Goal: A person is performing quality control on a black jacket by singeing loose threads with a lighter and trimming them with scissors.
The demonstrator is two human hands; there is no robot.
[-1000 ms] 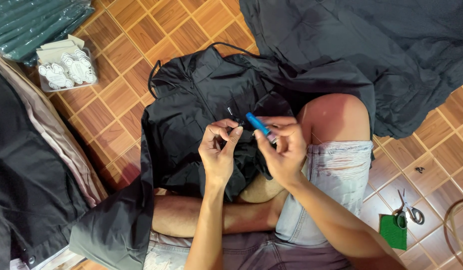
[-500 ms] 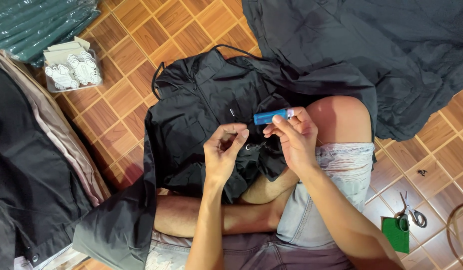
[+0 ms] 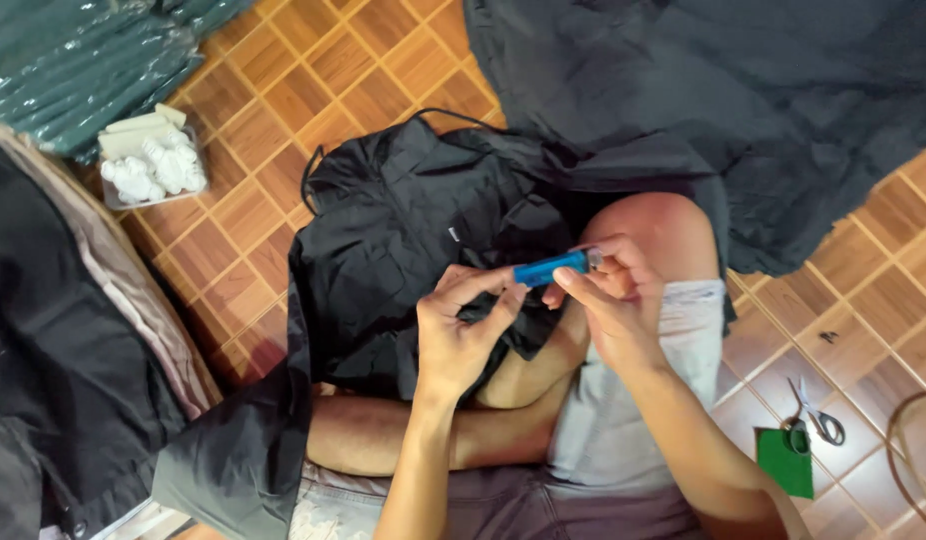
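Note:
I sit cross-legged on the floor with a black garment spread over my lap. My left hand pinches a fold of the black fabric near its lower edge. My right hand holds a small blue tube-shaped tool with a clear tip, lying roughly level between fingers and thumb. Its left end nearly meets my left fingertips. My bare knee shows just behind the right hand.
A large dark cloth covers the top right. Stacked green packets and a clear box of white pieces lie top left. Dark and pale fabrics pile at left. Scissors and a green card rest on the wooden floor at right.
My right hand turned the blue tool from a downward slant to nearly level and lifted slightly away, then brought it back towards my left fingers. The left hand kept its pinch on the fabric.

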